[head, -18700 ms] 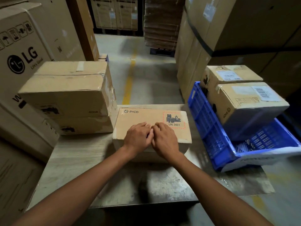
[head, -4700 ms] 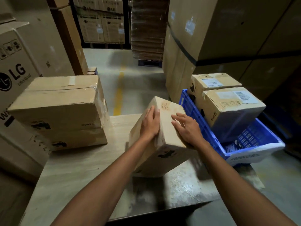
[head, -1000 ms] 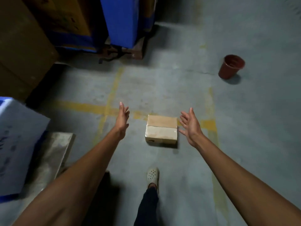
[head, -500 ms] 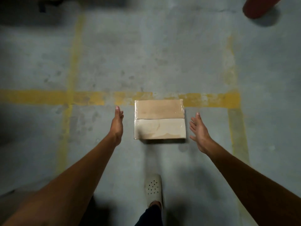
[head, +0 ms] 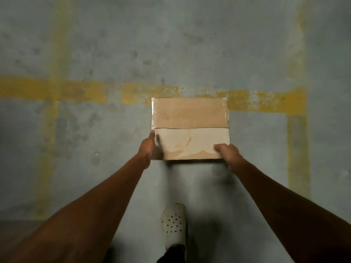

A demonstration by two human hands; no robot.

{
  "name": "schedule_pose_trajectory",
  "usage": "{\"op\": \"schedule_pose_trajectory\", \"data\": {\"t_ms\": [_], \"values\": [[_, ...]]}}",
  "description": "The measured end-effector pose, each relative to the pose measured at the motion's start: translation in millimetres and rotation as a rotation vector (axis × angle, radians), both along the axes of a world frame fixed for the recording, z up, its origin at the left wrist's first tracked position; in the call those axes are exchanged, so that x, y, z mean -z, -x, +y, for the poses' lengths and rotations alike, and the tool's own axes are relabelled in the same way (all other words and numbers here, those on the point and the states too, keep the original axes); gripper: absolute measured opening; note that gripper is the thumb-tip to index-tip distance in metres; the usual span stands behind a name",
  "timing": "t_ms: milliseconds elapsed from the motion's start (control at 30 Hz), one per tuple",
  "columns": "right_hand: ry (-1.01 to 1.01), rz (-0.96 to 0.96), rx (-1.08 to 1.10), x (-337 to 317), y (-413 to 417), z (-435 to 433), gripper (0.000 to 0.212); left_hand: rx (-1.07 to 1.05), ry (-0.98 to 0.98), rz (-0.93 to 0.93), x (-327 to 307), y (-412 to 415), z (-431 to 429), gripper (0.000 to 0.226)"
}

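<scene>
A taped cardboard box (head: 190,126) lies flat on the grey concrete floor, its far edge over a worn yellow line. My left hand (head: 147,149) is against the box's near left corner, thumb on the top face. My right hand (head: 227,151) grips the near right corner, thumb on top and fingers curled down the side. The fingers of both hands are mostly hidden behind the box's sides.
Yellow painted lines (head: 57,88) cross the floor in a grid, with one vertical stripe at right (head: 297,149). My foot in a white perforated clog (head: 173,224) stands on the floor just behind the box.
Half a second ago both hands hovered open beside the box; now they have closed onto its near corners. The view has dropped closer to the floor.
</scene>
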State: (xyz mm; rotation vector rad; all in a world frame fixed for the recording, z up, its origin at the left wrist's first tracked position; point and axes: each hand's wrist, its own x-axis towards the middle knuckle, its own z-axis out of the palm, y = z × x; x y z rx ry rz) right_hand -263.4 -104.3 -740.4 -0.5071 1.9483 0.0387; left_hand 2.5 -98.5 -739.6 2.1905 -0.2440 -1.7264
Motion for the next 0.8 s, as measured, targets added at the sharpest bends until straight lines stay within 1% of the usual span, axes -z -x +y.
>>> {"op": "schedule_pose_trajectory", "data": {"t_ms": [67, 133, 200, 267, 333, 367, 400, 433, 500, 533, 600, 667, 800], "values": [[0.043, -0.111, 0.124, 4, 12, 4, 0.058, -0.008, 0.036, -0.018, -14, 0, 1, 0.062], [0.126, -0.147, 0.131, -25, 10, 4, 0.037, -0.032, 0.110, -0.062, -31, -2, -2, 0.058], [0.217, -0.150, 0.115, -69, 6, 7, 0.028, -0.071, 0.173, -0.042, -67, -1, -1, 0.054], [0.301, -0.158, 0.144, -119, 1, 14, 0.025, -0.124, 0.242, -0.019, -117, -4, 3, 0.053], [0.370, -0.139, 0.181, -181, -2, 30, 0.020, -0.116, 0.309, -0.032, -177, -10, 13, 0.063], [0.399, -0.136, 0.198, -211, -3, 38, 0.021, -0.116, 0.325, -0.054, -201, -14, 20, 0.069], [0.420, -0.139, 0.218, -241, -4, 50, 0.022, -0.112, 0.332, -0.080, -232, -17, 30, 0.069], [0.437, -0.142, 0.235, -271, -6, 63, 0.027, -0.097, 0.349, -0.107, -266, -17, 42, 0.063], [0.472, -0.152, 0.243, -331, -10, 88, 0.041, -0.076, 0.418, -0.192, -340, -10, 68, 0.037], [0.497, -0.150, 0.247, -360, -11, 101, 0.046, -0.066, 0.464, -0.225, -372, -7, 82, 0.029], [0.575, -0.138, 0.233, -410, -9, 125, 0.054, -0.072, 0.541, -0.294, -423, -3, 111, 0.030], [0.645, -0.147, 0.194, -458, -8, 148, 0.056, -0.113, 0.579, -0.362, -467, -2, 141, 0.034], [0.734, -0.202, 0.100, -533, -6, 195, 0.067, -0.277, 0.658, -0.456, -548, 7, 208, 0.030]]}}
